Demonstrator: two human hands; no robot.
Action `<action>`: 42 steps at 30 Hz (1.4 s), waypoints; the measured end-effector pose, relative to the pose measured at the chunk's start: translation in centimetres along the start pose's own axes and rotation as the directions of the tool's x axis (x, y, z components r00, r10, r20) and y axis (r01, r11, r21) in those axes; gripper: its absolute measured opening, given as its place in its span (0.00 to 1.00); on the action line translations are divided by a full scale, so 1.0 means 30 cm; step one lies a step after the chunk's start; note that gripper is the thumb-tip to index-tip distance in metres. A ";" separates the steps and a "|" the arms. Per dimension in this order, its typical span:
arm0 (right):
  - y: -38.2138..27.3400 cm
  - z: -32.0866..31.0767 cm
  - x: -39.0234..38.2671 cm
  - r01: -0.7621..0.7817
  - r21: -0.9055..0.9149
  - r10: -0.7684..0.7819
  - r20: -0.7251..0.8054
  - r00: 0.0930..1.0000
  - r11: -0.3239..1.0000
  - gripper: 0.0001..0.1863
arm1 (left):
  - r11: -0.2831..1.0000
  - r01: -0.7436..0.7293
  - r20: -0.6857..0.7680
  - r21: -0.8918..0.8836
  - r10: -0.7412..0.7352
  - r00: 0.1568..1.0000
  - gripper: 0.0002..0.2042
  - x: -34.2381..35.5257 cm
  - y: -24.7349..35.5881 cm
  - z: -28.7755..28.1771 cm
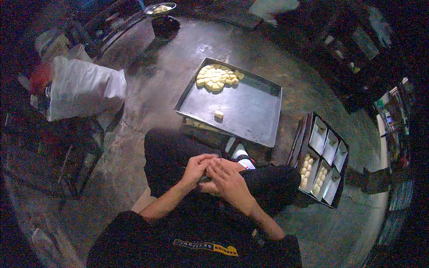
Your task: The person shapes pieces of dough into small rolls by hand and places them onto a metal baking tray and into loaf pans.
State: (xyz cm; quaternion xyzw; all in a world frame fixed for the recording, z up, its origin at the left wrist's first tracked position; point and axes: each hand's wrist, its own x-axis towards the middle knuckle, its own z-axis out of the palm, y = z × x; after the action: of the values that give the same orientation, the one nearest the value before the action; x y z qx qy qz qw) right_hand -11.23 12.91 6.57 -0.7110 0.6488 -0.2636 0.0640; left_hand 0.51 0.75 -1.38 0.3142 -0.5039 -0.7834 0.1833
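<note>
One left hand [196,169], right hand [227,177]: cupped together; contents hidden, cannot tell.
Dough pieces [215,77]: clustered, far-left corner of metal tray [246,107].

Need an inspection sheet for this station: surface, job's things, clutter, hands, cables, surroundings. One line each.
Surface: grey floor, patchy; metal tray mostly bare.
Job's things: dough cluster in the tray's far left corner, single piece near its near edge; six pans at right, the near row's left pan and middle pan holding dough rolls.
Clutter: white sack at left; bowl with pale contents at the far end.
Hands: left hand and right hand together over the lap; anything between them is hidden.
Cables: nothing seen; edges too dark to rule out.
Surroundings: dim; assorted items along the right side, too blurred to name.
</note>
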 end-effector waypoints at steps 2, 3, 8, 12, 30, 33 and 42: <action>0.068 0.007 0.076 -0.152 0.102 0.127 0.221 0.967 0.983 0.20 | 0.998 0.025 -0.096 0.049 -0.020 0.995 0.19 0.031 0.003 -0.006; 0.118 0.009 0.123 -0.232 0.138 0.177 0.326 0.929 0.963 0.19 | 0.996 0.035 -0.142 0.079 -0.024 0.990 0.21 0.049 0.032 -0.008; 0.600 0.199 0.394 -0.392 0.676 0.215 0.334 0.918 0.624 0.15 | 0.988 0.106 0.073 -0.108 -0.098 0.993 0.37 0.074 0.082 -0.059; 0.907 0.318 0.565 -0.339 0.223 0.308 0.164 0.937 0.914 0.16 | 0.977 0.113 0.088 -0.180 -0.099 0.991 0.35 0.046 0.099 -0.097; 0.980 0.543 0.569 -0.150 0.106 0.162 -0.115 0.980 0.983 0.22 | 0.982 -0.160 -0.073 -0.104 0.153 0.986 0.34 -0.284 0.207 -0.237; 0.991 0.505 0.583 -0.241 0.036 0.240 0.022 0.971 0.970 0.23 | 0.967 -0.240 -0.125 -0.087 0.228 0.966 0.33 -0.347 0.223 -0.209; 0.904 -0.025 0.452 -0.202 -0.034 0.194 -0.169 0.966 0.979 0.25 | 0.838 -0.546 -0.795 0.002 0.332 0.507 0.20 -0.577 0.072 -0.361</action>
State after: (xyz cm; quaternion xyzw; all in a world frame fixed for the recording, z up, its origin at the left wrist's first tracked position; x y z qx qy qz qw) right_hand -35.41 -3.92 -0.58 -0.6198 0.7261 -0.2971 0.0181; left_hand 20.52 2.98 2.70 0.4513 -0.3367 -0.5557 0.6117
